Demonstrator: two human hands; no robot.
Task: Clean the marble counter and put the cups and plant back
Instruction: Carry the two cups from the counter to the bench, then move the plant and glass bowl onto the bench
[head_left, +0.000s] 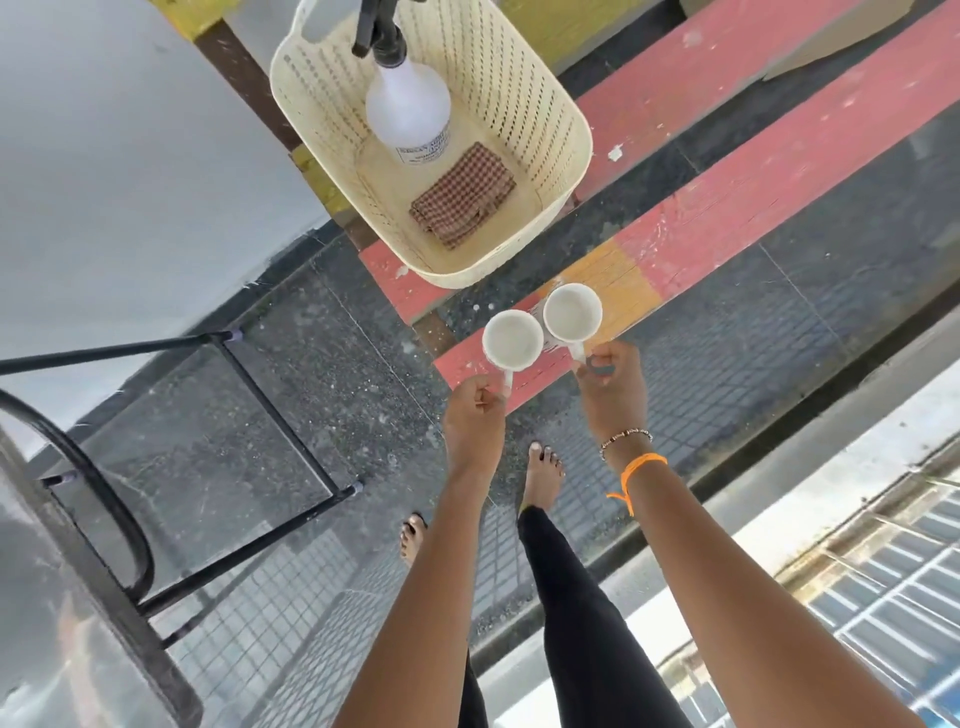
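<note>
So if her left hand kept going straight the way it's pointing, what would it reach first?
Probably the cream perforated plastic basket standing on the red painted step. The left hand holds a white cup by its handle, so the cup would likely arrive first; depth is unclear.

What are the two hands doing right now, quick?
Left hand: closed, pinching the handle of the left white cup.
Right hand: closed, holding the handle of the right white cup.
</note>
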